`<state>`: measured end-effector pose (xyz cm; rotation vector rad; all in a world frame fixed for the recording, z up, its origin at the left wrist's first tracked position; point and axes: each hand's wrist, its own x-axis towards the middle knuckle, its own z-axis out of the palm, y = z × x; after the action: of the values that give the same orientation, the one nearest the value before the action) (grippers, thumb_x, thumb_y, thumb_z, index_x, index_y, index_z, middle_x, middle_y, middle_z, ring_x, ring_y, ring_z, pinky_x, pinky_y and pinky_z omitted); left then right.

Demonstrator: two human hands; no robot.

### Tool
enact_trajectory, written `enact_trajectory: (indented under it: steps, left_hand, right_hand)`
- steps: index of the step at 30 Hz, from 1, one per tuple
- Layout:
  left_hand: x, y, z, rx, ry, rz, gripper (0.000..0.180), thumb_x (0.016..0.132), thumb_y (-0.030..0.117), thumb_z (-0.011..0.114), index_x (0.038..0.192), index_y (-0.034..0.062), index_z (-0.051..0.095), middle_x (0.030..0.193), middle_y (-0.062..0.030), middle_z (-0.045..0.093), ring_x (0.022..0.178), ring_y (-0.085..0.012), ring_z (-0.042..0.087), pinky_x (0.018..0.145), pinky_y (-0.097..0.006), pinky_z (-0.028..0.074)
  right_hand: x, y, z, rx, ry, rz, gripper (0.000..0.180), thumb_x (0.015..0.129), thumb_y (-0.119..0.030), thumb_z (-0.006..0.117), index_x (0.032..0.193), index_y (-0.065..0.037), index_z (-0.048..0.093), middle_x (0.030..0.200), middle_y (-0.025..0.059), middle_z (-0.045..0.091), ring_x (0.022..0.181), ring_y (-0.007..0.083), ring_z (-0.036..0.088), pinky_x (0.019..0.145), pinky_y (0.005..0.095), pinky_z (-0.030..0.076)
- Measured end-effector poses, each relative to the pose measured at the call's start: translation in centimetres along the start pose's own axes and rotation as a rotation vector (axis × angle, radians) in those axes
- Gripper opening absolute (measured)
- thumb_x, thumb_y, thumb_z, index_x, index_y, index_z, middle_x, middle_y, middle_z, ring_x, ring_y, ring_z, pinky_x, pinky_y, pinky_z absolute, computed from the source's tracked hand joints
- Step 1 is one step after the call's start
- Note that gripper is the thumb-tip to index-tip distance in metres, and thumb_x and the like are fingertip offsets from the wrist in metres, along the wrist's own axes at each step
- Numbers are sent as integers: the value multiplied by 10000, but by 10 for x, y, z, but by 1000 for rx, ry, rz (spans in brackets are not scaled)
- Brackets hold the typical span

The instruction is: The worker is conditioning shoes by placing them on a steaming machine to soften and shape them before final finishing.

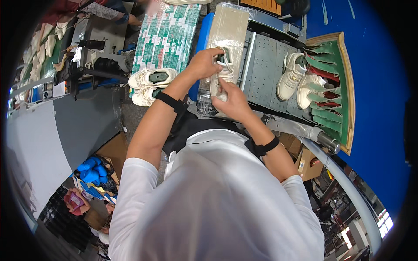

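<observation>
A cream lace-up sneaker lies on a tan, tape-covered board in front of me. My left hand grips it near the collar and tongue, fingers curled over the edge of the opening. Lower down, my right hand is closed at the laces and toe, thumb and fingers pinched together. Whether a lace end is between them I cannot make out. Parts of the shoe's toe and side are hidden behind my fingers.
Two cream sneakers rest on a green-and-white taped surface at left. Right of the board, another pair sits on a perforated metal conveyor, beside a wood-framed opening with green fabric strips. A metal roller juts out near my right arm.
</observation>
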<state>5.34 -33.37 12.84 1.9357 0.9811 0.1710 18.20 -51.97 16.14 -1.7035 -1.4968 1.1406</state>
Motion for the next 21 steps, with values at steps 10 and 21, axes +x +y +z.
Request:
enact_trajectory:
  steps: [10, 21]
  left_hand:
    - [-9, 14, -4, -55, 33, 48, 676, 776, 305, 913, 1372, 57, 714, 1370, -169, 720, 1240, -354, 703, 1076, -387, 540]
    - [-6, 11, 30, 0, 243, 92, 596, 791, 315, 928, 1272, 20, 735, 1445, -225, 651, 1351, -390, 624, 1127, -434, 508]
  right_hand:
    - [-24, 1, -16, -144, 175, -41, 798, 818, -258, 802, 1473, 116, 543, 1096, 249, 680, 1038, 416, 676, 942, 485, 542]
    - [-37, 14, -46, -556, 127, -173, 792, 812, -268, 783, 1460, 125, 551, 1072, 242, 659, 1042, 403, 658, 941, 499, 515]
